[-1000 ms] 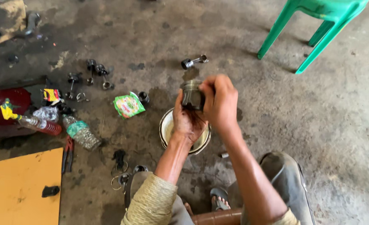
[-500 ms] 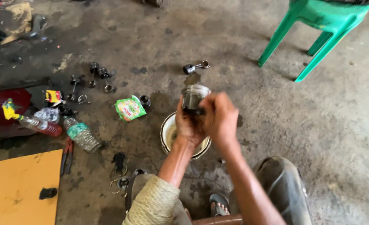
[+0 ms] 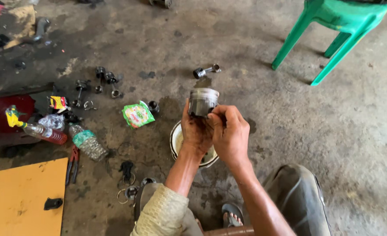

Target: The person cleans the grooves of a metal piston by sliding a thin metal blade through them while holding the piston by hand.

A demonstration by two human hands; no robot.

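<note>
Both hands on a piston over a white bowl, oily concrete floor.

We note the left hand (image 3: 196, 131) cupped around the lower part of the grey metal piston (image 3: 202, 101), holding it upright above the white bowl (image 3: 174, 140). Our right hand (image 3: 229, 133) pinches the piston's side with curled fingertips. Another piston with its rod (image 3: 205, 71) lies beyond on the floor; a green packet (image 3: 137, 115) lies to the left, a green plastic chair (image 3: 338, 26) stands well apart.
</note>
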